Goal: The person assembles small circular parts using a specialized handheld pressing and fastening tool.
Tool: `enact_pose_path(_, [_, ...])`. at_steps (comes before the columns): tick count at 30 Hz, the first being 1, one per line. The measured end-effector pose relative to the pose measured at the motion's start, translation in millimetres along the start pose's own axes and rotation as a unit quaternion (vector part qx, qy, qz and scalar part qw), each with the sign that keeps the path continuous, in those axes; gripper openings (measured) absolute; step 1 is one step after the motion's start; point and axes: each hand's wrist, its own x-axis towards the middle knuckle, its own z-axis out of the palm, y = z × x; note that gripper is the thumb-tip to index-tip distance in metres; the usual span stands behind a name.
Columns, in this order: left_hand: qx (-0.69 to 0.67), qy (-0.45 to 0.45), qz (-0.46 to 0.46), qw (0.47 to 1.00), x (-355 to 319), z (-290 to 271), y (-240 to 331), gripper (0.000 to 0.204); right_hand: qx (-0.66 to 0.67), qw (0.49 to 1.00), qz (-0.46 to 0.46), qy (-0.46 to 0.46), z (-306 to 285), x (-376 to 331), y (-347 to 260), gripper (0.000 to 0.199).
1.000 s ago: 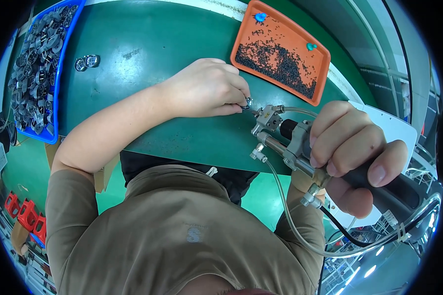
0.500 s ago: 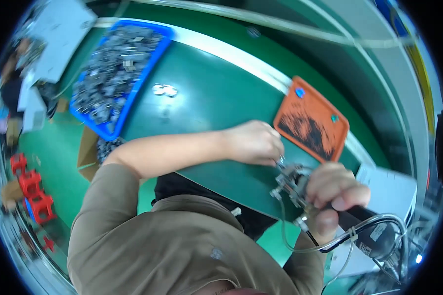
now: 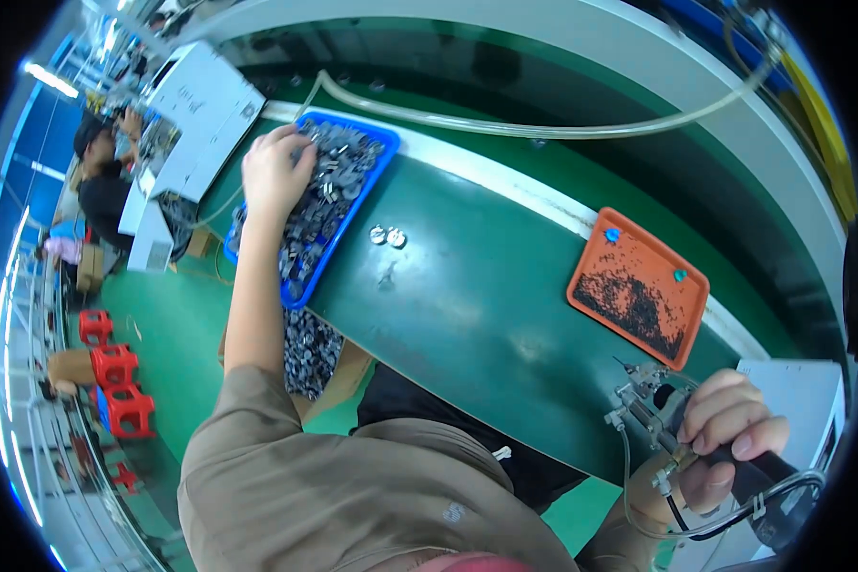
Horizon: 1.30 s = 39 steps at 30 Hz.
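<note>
Visibly, right fingers [image 3: 731, 417] wrap the tool [image 3: 650, 418] and left fingers [image 3: 280, 139] overlie parts [image 3: 318, 212], pinch unclear, shirt logo [image 3: 453, 513] unreadable.

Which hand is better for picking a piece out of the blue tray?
Probably the left hand: it's at the blue tray, by the grey parts. The right hand is far away, gripping a metal-fronted tool.
</note>
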Motion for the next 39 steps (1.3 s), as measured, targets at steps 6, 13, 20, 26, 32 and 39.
enact_pose_path(6, [-0.364,-0.028,0.06,0.929,34,24,161,0.012,-0.007,1.0,0.004,0.014,0,-5,-4,0.038])
enact_pose_path(13, [-0.341,-0.177,0.184,0.905,63,168,263,0.027,0.011,1.0,-0.008,-0.028,-2,-4,-3,0.031])
enact_pose_path(20, [-0.437,-0.159,0.228,0.855,63,154,264,0.019,0.076,0.994,0.003,-0.082,-14,0,9,0.036])
enact_pose_path(26, [-0.539,-0.177,0.316,0.76,-33,26,298,0.007,0.081,0.985,0.047,-0.143,-27,-3,20,0.04])
enact_pose_path(32, [-0.594,-0.227,0.378,0.673,-94,30,309,0.013,0.067,0.982,0.059,-0.164,-22,-6,24,0.038])
enact_pose_path(39, [-0.588,-0.216,0.402,0.668,-96,33,308,0.011,0.083,0.976,0.068,-0.192,-10,-11,41,0.039])
